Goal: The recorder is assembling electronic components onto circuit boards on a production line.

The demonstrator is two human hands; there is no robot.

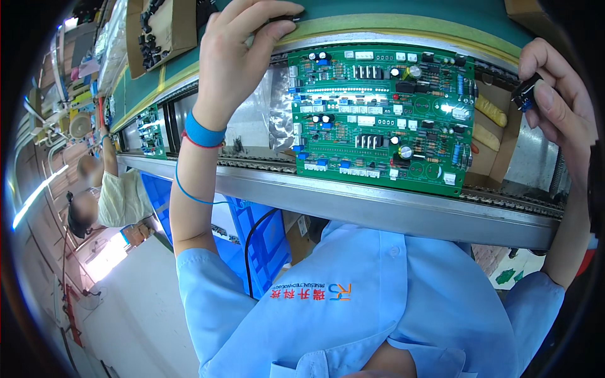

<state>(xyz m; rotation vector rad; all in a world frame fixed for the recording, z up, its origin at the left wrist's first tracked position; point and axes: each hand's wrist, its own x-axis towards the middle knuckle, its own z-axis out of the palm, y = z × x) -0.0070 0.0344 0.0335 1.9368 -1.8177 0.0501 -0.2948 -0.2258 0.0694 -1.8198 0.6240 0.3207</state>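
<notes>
A green circuit board (435, 186), filled with white connectors, capacitors and other small parts, lies across the metal rails in front of me. Above its far left corner, my left hand (236, 53) pinches a small black part (288, 17) between thumb and fingertips. A blue wrist strap (205, 130) with a thin blue cord circles that wrist. Off the board's right side, my right hand (564, 104) grips a black electronic component (525, 94) with a bluish lower end; the fingers partly hide it. Neither hand touches the board.
Conveyor rails (378, 205) run left to right. Another board (150, 132) sits further left on them. At the far left stands a cardboard box (179, 28) of black parts. Yellow gloves (491, 112) lie in a box beneath the rails. A co-worker (123, 195) reaches toward the line.
</notes>
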